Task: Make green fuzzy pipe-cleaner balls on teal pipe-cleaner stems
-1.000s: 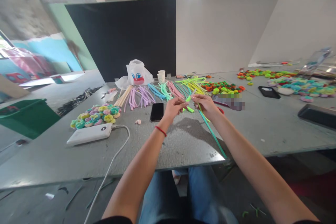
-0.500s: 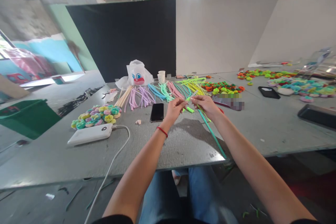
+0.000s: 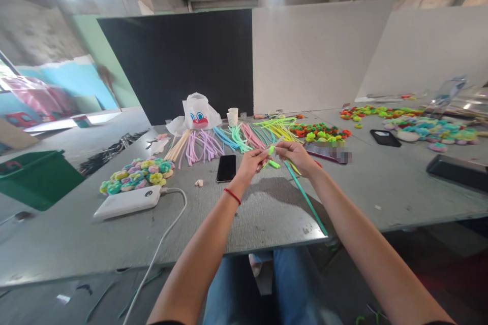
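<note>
The left hand (image 3: 248, 166) and right hand (image 3: 295, 157) have their fingers pinched tight on a neon-green pipe cleaner (image 3: 271, 150) just above the worktop (image 3: 267, 218), close together for firm control, while a long teal pipe cleaner (image 3: 305, 198) slants from the right hand toward the edge. Beyond lie bundled pastel pipe cleaners (image 3: 204, 146), a black smartphone (image 3: 226, 168) and a white power bank (image 3: 125, 202), with a black panel (image 3: 171, 61) behind.

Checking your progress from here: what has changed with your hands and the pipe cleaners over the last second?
Your right hand has moved left toward your left hand, bringing the fingers closer together at the lime-green pipe cleaner. The view has also tilted slightly upward. Nothing was visibly let go. The long teal pipe cleaner still runs toward the table edge, and the black phone and power bank stayed put.
</note>
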Demonstrator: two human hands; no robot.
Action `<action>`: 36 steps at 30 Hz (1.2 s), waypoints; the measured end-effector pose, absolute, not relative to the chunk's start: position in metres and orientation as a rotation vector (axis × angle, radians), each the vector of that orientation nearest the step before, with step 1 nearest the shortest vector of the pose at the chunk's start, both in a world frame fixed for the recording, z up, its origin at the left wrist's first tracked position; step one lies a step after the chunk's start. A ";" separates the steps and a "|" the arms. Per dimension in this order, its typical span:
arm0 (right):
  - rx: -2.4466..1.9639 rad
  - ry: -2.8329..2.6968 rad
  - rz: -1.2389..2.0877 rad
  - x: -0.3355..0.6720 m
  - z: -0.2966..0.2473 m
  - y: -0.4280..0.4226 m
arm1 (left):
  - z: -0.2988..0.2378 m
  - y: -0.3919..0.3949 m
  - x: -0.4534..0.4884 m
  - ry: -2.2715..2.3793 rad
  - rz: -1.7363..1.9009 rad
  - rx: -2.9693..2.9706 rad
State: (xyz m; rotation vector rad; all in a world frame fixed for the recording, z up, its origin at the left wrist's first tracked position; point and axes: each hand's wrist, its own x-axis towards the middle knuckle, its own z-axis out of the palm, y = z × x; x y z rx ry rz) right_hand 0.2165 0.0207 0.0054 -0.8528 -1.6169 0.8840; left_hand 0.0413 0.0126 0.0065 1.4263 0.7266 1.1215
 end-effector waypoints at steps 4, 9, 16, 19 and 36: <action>-0.862 -1.606 0.905 0.214 0.005 0.020 | 0.004 0.015 0.039 0.737 1.080 1.397; -0.899 -1.580 0.902 0.214 0.003 0.024 | -0.001 0.019 0.042 0.861 1.134 1.434; -0.970 -1.550 0.906 0.216 0.004 0.026 | -0.014 0.021 0.043 1.071 1.296 1.704; -0.985 -1.564 0.927 0.216 0.002 0.026 | -0.019 0.020 0.043 1.209 1.411 1.901; -1.014 -1.618 0.885 0.216 0.008 0.024 | -0.004 0.025 0.040 0.921 1.220 1.657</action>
